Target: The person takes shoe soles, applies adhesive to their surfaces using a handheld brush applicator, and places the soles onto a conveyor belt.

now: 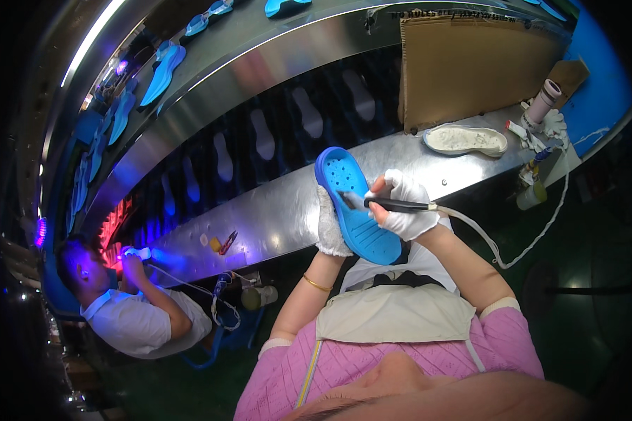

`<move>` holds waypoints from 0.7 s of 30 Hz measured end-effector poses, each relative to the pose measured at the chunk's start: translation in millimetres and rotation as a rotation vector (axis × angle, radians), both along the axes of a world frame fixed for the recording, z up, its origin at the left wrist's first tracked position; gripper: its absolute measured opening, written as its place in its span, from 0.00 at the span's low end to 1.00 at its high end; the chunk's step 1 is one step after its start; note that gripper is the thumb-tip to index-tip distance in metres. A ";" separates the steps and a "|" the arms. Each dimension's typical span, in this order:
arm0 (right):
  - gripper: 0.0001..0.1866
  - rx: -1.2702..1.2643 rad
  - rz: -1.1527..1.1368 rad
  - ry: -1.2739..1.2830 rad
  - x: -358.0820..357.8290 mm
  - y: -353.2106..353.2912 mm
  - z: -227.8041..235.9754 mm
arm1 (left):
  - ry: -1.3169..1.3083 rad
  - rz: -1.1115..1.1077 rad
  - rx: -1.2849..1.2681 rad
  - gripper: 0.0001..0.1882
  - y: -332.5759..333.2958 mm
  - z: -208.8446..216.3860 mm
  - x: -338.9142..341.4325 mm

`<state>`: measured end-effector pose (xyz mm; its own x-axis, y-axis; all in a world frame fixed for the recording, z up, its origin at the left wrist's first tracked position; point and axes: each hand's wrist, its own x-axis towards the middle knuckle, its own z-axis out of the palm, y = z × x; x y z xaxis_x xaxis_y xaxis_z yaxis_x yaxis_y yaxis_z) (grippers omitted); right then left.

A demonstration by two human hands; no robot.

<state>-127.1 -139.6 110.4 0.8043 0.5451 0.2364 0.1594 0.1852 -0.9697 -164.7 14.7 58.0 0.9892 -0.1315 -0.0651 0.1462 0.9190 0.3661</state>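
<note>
Above a long steel conveyor ledge, a blue shoe sole is held upright — gloved left hand clamped on its edge, gloved right hand gripping a black brush tool against it.
</note>
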 end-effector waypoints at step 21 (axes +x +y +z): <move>0.07 -0.170 -0.013 0.095 9.2 -11.3 3.4 | -0.033 0.162 -0.048 0.46 13.2 33.1 6.1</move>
<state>-117.9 -150.9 113.8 0.8259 0.5602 0.0642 0.0670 0.0155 -0.9976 -158.6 27.8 91.1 0.9992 0.0278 -0.0296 -0.0168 0.9460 0.3238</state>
